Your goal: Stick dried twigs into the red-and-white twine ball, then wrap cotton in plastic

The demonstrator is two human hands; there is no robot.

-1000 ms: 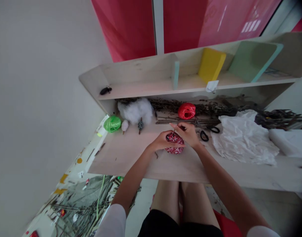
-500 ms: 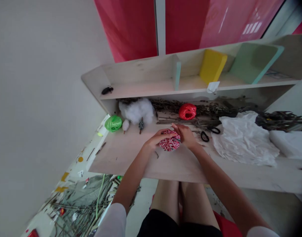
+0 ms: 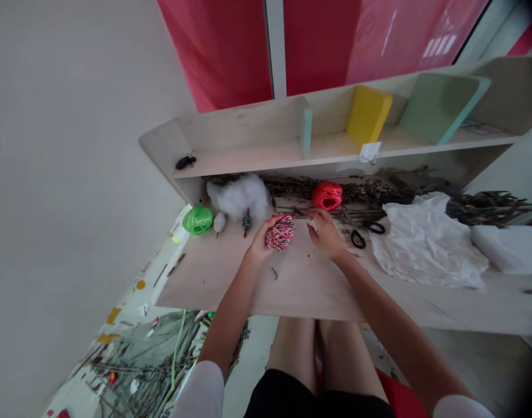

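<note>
My left hand point(image 3: 261, 241) is closed around a ball of red and white twine point(image 3: 281, 232), held above the desk board. Apart from the ball on its right is my right hand point(image 3: 327, 235), with thumb and fingers spread and nothing visible between them. Its fingertips are close to thin twigs point(image 3: 348, 215) lying at the back. Behind it sits a red ball of plastic twine point(image 3: 327, 195). To the left of the held ball stand a dark striped wrapped stick point(image 3: 247, 221), a small white wrapped stick point(image 3: 219, 222) and a green ball of plastic twine point(image 3: 197, 220).
White stuffing point(image 3: 242, 196) lies at the back left. Scissors with black handles point(image 3: 358, 238) rest right of my right hand, beside a crumpled white plastic bag point(image 3: 427, 247). Above runs a shelf point(image 3: 248, 161) with a yellow divider point(image 3: 368, 115). Branches point(image 3: 157, 354) cover the floor at left.
My hands have separated. The left hand has carried the twine ball left and slightly up, while the right hand has come off it and its fingers have opened.
</note>
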